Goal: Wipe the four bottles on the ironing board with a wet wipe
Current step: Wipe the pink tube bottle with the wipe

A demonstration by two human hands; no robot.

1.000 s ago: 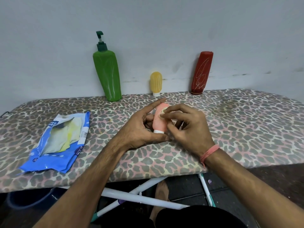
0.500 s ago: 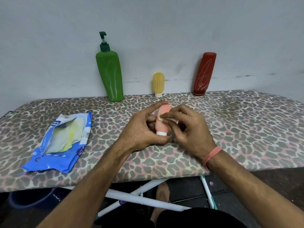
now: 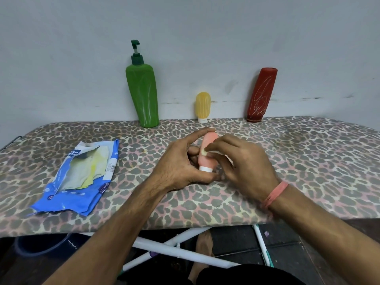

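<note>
A small pink bottle (image 3: 206,159) with a white cap stands cap-down on the ironing board (image 3: 308,161). My left hand (image 3: 181,167) holds it, forefinger on its top and thumb by the cap. My right hand (image 3: 244,165) pinches a small pale wet wipe (image 3: 204,152) against the bottle's side. Against the wall stand a tall green pump bottle (image 3: 144,95), a small yellow bottle (image 3: 202,106) and a red bottle (image 3: 261,95).
A torn blue wet-wipe packet (image 3: 82,177) lies open on the board's left part. The board has a leopard-print cover and its near edge runs below my wrists. White board legs (image 3: 176,249) and a dark floor show underneath.
My right hand has slid the wipe a little along the pink bottle's side. My left hand keeps the same hold on the bottle.
</note>
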